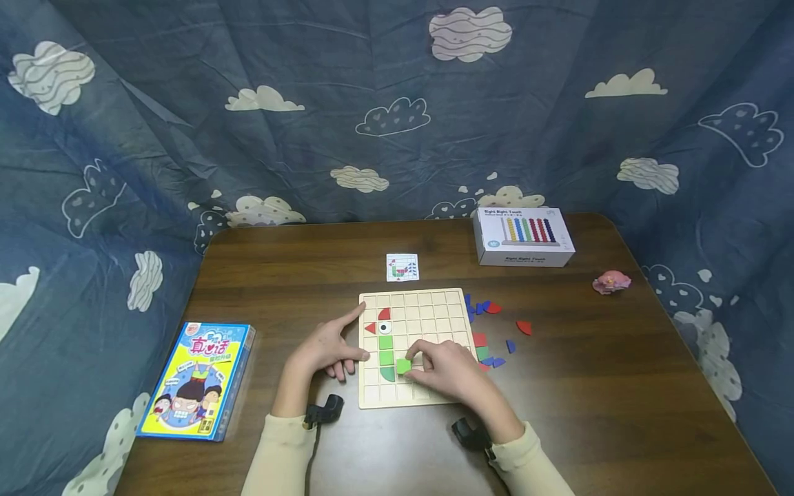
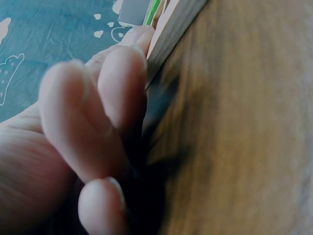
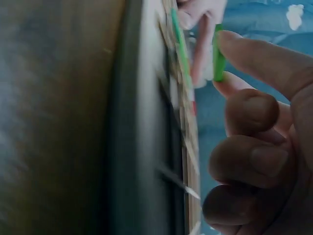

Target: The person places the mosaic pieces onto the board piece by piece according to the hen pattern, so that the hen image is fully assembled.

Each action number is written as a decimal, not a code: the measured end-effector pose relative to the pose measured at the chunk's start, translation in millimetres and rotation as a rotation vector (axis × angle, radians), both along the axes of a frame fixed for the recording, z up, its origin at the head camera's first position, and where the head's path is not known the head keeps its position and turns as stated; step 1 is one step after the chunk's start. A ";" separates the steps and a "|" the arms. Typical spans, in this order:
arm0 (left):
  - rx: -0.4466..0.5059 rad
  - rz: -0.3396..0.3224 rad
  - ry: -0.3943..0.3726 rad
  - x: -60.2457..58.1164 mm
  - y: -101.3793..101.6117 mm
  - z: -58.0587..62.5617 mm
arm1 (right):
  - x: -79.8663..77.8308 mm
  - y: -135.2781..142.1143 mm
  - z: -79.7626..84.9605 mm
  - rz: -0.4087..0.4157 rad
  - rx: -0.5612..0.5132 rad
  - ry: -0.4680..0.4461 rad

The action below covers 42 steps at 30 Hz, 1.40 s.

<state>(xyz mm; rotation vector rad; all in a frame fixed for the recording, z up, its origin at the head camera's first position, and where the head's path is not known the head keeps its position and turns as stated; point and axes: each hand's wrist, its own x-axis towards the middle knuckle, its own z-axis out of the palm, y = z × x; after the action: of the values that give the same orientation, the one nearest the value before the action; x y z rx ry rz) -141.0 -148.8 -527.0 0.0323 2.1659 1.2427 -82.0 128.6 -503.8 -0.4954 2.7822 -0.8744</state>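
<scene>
- Cloud-print cloth (image 1: pixel 335 155) fills the top and sides of the head view; below is a brown table (image 1: pixel 291 272).
- Head view, centre: a pale grid board (image 1: pixel 434 322). The left hand (image 1: pixel 327 346) touches its left edge, thumb and forefinger spread.
- Head view, just below centre: the right hand (image 1: pixel 448 370) pinches a green square (image 1: pixel 403 366) between thumb and forefinger. The square, with no long axis, lies left of the right palm, the nearer hand, and just right of a green quarter-circle (image 1: pixel 387 373).
- Left wrist view: left fingers loom large at left, the board's edge at top; whether the square shows is unclear.
- Right wrist view: the pinched square, upper right, appears edge-on, upright in the frame, apart from the board.
</scene>
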 end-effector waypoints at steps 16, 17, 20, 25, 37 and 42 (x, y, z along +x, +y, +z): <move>0.004 0.007 -0.012 1.0 0.0 -1.5 | 0.8 -5.2 -8.2 0.012 0.087 0.002; 0.004 0.006 -0.011 1.0 0.1 -1.5 | 0.7 -5.2 -8.5 0.008 0.084 0.002; 0.001 0.007 -0.012 1.0 0.3 -1.5 | 0.7 -5.3 -9.0 0.000 0.079 0.004; -0.008 0.009 -0.013 1.1 0.2 -2.4 | 1.6 -5.0 -9.2 0.006 0.083 -0.003; -0.017 0.019 -0.015 -0.3 1.2 0.5 | -0.5 -6.4 -9.4 0.004 0.091 -0.026; -0.015 0.018 -0.017 0.0 1.2 1.2 | -0.4 -7.2 -9.1 -0.016 0.083 -0.022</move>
<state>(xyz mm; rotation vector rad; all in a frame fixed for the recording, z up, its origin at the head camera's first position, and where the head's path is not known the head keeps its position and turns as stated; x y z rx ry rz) -141.0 -147.6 -525.8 -0.0047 2.1653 1.2324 -82.4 121.4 -512.9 -0.4482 2.7926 -0.7591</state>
